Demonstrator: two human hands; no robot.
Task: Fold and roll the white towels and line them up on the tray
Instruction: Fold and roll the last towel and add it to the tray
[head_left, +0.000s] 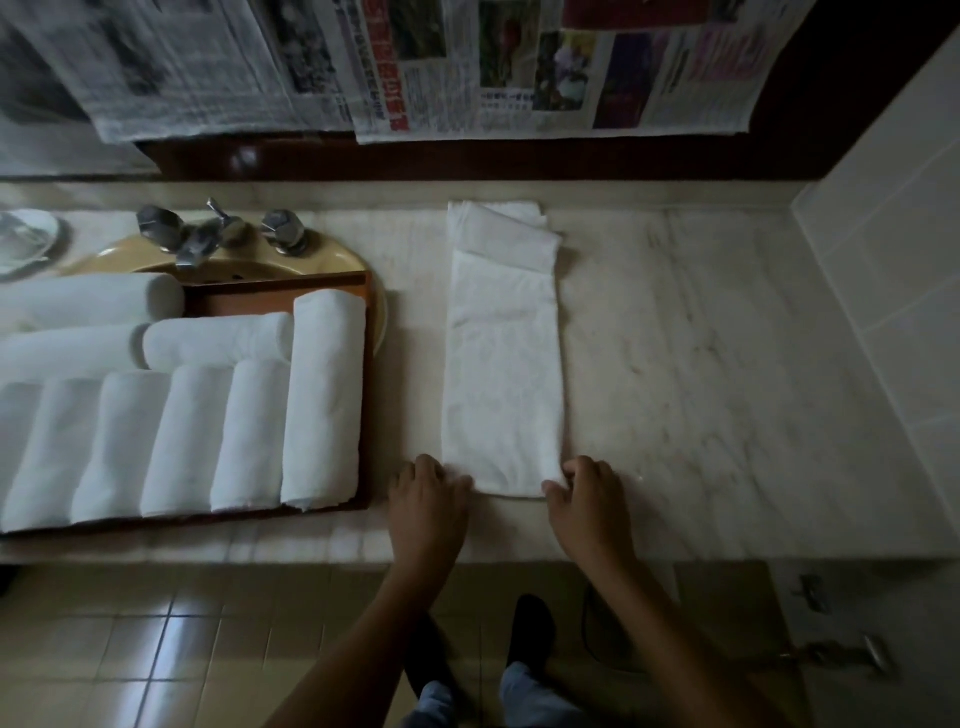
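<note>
Left hand (428, 491) and right hand (589, 493) sat at the near end of the folded towel (501, 374), curled fingers pinching its near-left and near-right corners. It lay as a long strip on the marble counter (701, 364), its far end doubled over in layers. Just to its left, the tray (244, 300) held rolled towels (322, 395) packed side by side, resting across the sink (332, 257).

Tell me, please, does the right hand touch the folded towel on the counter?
Touching. The head view shows that the right hand has its fingers curled on the near right corner of the folded towel.
</note>
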